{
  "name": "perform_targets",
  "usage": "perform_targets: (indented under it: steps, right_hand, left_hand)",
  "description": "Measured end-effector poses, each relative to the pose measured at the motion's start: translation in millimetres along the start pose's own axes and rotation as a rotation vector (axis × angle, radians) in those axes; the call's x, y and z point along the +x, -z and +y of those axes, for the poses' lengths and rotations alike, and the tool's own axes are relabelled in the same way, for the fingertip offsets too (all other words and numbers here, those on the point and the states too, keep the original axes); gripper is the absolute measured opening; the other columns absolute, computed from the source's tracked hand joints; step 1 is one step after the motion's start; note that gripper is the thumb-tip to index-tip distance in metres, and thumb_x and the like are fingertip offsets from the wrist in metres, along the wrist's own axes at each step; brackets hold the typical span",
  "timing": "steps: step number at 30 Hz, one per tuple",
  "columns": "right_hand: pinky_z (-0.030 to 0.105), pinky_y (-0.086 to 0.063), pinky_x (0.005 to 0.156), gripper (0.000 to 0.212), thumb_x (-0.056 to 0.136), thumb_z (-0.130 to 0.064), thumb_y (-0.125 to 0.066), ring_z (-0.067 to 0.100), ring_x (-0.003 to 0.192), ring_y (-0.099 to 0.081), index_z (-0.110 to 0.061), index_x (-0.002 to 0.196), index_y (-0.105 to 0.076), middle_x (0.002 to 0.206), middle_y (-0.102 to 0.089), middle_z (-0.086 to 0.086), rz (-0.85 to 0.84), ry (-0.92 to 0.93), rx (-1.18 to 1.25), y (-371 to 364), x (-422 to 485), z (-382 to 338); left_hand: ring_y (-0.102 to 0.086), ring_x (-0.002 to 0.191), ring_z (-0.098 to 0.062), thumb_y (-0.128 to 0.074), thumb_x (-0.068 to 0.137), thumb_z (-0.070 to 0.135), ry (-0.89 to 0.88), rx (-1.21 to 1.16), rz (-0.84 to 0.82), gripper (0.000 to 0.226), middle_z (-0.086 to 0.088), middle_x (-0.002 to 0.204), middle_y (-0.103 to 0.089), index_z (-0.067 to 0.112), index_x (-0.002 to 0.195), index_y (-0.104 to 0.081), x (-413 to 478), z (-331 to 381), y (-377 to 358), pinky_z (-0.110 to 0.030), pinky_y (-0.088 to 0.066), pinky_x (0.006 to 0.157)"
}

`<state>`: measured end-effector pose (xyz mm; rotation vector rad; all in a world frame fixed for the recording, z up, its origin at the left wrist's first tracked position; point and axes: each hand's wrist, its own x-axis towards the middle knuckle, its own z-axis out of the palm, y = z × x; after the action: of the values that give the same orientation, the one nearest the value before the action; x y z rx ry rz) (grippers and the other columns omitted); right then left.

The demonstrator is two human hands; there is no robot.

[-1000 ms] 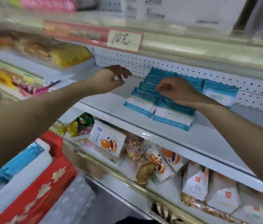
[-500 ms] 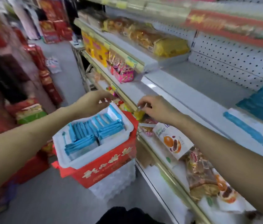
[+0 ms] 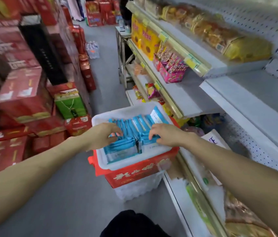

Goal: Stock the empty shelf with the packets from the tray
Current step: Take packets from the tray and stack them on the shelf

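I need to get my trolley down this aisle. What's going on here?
A person is restocking. Both the left hand and the right hand reach into a white tray set on a red box in the aisle, fingers curled on the blue packets. None is lifted out yet. The white shelf on the right has no packets in view.

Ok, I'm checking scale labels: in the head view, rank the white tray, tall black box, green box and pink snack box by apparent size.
1. white tray
2. tall black box
3. green box and pink snack box: these look alike, and the pink one is farther off, so unranked.
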<state>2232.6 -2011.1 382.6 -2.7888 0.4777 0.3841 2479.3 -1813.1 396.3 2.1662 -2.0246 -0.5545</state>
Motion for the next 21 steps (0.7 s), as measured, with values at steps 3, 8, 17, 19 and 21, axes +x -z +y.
perform_targets:
  steps: [3, 8, 17, 19, 21]
  right_hand:
    - [0.033, -0.048, 0.079, 0.032, 0.085, -0.01, -0.058, 0.005, 0.091, -0.049, -0.032, 0.106, -0.068, 0.102, -0.048, -0.015, 0.007, 0.035, -0.045, -1.7, 8.7, 1.7]
    - [0.035, -0.051, 0.08, 0.025, 0.087, -0.011, -0.059, 0.006, 0.09, -0.054, -0.032, 0.099, -0.061, 0.104, -0.056, -0.014, -0.032, 0.088, -0.074, -0.3, 8.1, 3.9]
    - [0.035, -0.052, 0.083, 0.025, 0.086, -0.008, -0.062, 0.008, 0.09, -0.058, -0.032, 0.091, -0.063, 0.098, -0.06, -0.015, -0.116, 0.107, -0.04, 8.5, 0.7, 6.4]
    - [0.032, -0.051, 0.085, 0.028, 0.089, -0.004, -0.06, 0.007, 0.093, -0.057, -0.031, 0.09, -0.069, 0.103, -0.057, -0.014, -0.159, 0.109, -0.054, 8.8, -0.6, 5.6]
    - [0.03, -0.048, 0.088, 0.034, 0.091, -0.003, -0.057, 0.006, 0.097, -0.056, -0.032, 0.095, -0.074, 0.108, -0.058, -0.016, -0.202, 0.093, -0.063, 8.3, -1.2, 6.1]
  left_hand:
    - [-0.06, 0.102, -0.008, -0.064, 0.095, 0.019, -0.053, 0.014, -0.042, 0.027, 0.009, 0.118, -0.063, 0.026, 0.121, -0.069, -5.9, -4.8, -13.5, -0.019, -0.041, 0.087]
    - [-0.06, 0.104, -0.009, -0.062, 0.097, 0.021, -0.097, 0.025, -0.096, 0.029, 0.009, 0.119, -0.057, 0.028, 0.125, -0.066, -9.2, -3.6, -27.2, -0.023, -0.046, 0.088]
    - [-0.055, 0.116, -0.013, -0.061, 0.099, 0.024, -0.146, 0.051, -0.12, 0.03, 0.009, 0.128, -0.053, 0.034, 0.127, -0.065, -4.9, 3.6, -43.5, -0.028, -0.045, 0.104]
    - [-0.055, 0.118, -0.012, -0.06, 0.099, 0.022, -0.143, 0.056, -0.146, 0.032, 0.009, 0.131, -0.055, 0.034, 0.128, -0.065, -3.4, 7.3, -44.3, -0.028, -0.044, 0.105]
    - [-0.055, 0.12, -0.012, -0.059, 0.1, 0.02, -0.142, 0.055, -0.184, 0.034, 0.009, 0.133, -0.058, 0.033, 0.13, -0.064, -2.5, 11.7, -45.6, -0.028, -0.044, 0.107]
